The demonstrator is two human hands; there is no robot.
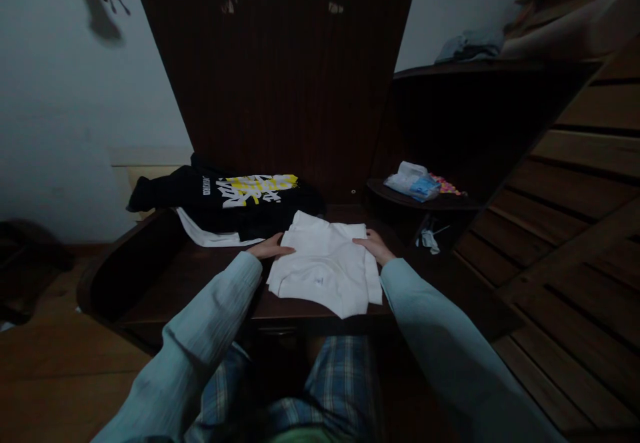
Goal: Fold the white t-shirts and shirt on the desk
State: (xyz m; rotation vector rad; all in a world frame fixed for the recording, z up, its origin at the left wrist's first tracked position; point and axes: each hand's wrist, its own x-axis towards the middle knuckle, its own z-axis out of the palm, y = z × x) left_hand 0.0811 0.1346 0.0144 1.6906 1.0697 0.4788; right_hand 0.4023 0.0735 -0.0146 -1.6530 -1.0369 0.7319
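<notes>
A white T-shirt (325, 263) lies folded on the dark wooden desk (165, 283), its collar side toward me and a small dark label at the neck. My left hand (273, 248) grips the left edge of the fabric, thumb on top. On the opposite edge my right hand (376, 246) has the cloth pinched, also thumb uppermost. The fingers of both hands are partly hidden by the fabric. Just beyond, to the left, is a black garment (250, 196) with white and yellow lettering. A white cloth piece (210, 235) sticks out from under it.
To the right, a corner shelf (425, 203) holds a clear plastic packet (413, 180) and something pink and orange. Grey folded cloth (470, 46) rests on the upper shelf. Wooden slats (575, 230) stand at far right; a dark panel (280, 83) rises behind the desk.
</notes>
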